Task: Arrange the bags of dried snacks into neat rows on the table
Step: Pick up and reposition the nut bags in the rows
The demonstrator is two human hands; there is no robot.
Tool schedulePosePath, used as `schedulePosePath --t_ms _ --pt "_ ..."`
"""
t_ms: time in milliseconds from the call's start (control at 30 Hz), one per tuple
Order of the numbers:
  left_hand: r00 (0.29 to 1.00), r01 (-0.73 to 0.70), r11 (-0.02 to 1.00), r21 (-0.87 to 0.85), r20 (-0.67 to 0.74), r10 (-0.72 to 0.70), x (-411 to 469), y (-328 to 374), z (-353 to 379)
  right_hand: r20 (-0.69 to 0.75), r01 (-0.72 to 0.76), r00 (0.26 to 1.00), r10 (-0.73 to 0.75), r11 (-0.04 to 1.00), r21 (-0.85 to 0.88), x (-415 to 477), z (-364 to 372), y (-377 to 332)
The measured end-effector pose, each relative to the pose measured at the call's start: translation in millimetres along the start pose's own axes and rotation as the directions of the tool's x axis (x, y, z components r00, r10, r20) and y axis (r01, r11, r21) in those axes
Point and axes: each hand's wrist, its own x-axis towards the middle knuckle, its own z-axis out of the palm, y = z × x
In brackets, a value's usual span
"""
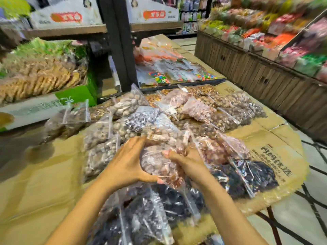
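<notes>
Both my hands hold one clear bag of pinkish-brown dried snacks (159, 165) above the middle of the table. My left hand (131, 161) grips its left side, thumb underneath. My right hand (187, 161) pinches its right side from above. Around it lie several clear bags: brown nuts (99, 137) to the left, pink-brown pieces (228, 147) to the right, dark dried fruit (247, 177) at the near right and more dark bags (150, 213) under my forearms. Further bags (226, 112) lie in rows at the far side.
Flattened cardboard (276, 144) covers the table. A green-and-white box of biscuits (44, 82) stands at the left, a dark post (120, 50) behind the bags, candy bags (177, 73) beyond. A wooden display of sweets (265, 50) runs along the right.
</notes>
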Motion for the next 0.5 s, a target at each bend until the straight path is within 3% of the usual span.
schedulePosePath --t_ms 67,100,167,200,233,300,367,433,467,500 --pt "0.990 0.104 0.990 -0.097 -0.082 -0.112 -24.9 -18.7 -0.2 -0.090 -0.002 0.996 0.011 0.995 0.097 0.5 23.8 20.7" --pt "0.958 0.181 0.955 -0.236 -0.179 -0.226 -37.0 -22.9 0.0 -0.133 -0.012 0.991 0.032 0.989 0.145 2.1 32.7 29.9" --pt "0.791 0.256 0.798 -0.546 -0.357 -0.498 -58.6 -32.3 1.4 -0.175 -0.043 0.980 0.100 0.953 0.300 -1.0 50.8 36.3" --pt "0.700 0.268 0.705 -0.657 -0.370 -0.611 -68.6 -34.3 1.0 -0.185 -0.049 0.974 0.130 0.921 0.387 -2.6 58.1 39.6" --pt "0.654 0.262 0.618 -0.741 -0.334 -0.679 -77.1 -35.7 1.5 -0.179 -0.048 0.973 0.144 0.888 0.457 -5.4 65.7 41.7" --pt "0.675 0.272 0.445 -0.853 -0.161 -0.720 -88.7 -37.0 7.9 -0.117 -0.060 0.983 0.141 0.851 0.521 -12.6 81.1 46.0" --pt "0.714 0.259 0.261 -0.930 0.002 -0.700 -93.4 -34.4 16.1 -0.093 -0.031 0.993 0.077 0.909 0.416 -21.3 88.3 49.2" --pt "0.726 0.167 0.079 -0.983 0.069 -0.684 -93.1 -29.9 15.2 -0.021 0.043 0.999 -0.041 0.988 0.151 -30.1 91.9 46.2" --pt "0.727 0.116 0.051 -0.992 0.050 -0.685 -93.5 -33.5 14.4 0.011 0.085 0.996 -0.085 0.996 0.025 -32.6 91.2 44.5" --pt "0.721 0.092 0.085 -0.992 0.008 -0.693 -94.8 -35.4 11.3 0.031 0.117 0.993 -0.115 0.991 -0.070 -35.1 89.3 42.4"
